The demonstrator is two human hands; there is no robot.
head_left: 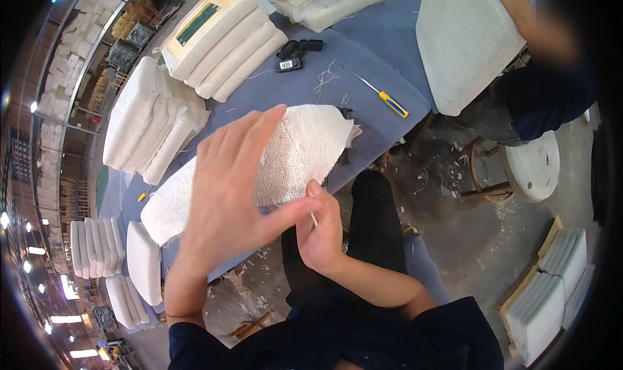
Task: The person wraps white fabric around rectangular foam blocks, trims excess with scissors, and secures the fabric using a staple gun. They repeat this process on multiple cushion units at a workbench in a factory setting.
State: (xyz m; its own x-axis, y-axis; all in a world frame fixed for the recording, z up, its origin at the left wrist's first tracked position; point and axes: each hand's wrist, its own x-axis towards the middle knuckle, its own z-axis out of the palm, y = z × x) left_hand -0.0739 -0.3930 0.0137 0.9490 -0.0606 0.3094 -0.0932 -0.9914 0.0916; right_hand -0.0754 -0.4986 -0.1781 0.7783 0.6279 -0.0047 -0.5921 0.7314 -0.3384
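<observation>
An off-white woven upholstered cushion [305, 139] lies across the near edge of the blue-covered table, long and rounded at its ends. My left hand [224, 185] is spread over its middle, fingers stretched out and thumb pointing toward my other hand. At the cushion's near edge, my right hand [321, 230] is closed, its thumb up against the fabric. A short pale strand or scrap of cloth [315, 219] shows by its fingers. What lies under the left palm is hidden.
Stacked cushions [217, 42] stand along the table's far left. A yellow-handled screwdriver [394, 105], loose threads and a black device [289, 65] lie on the blue table [363, 52]. At right, another person [532, 97] handles a large cushion [464, 42] near a round stool [535, 165].
</observation>
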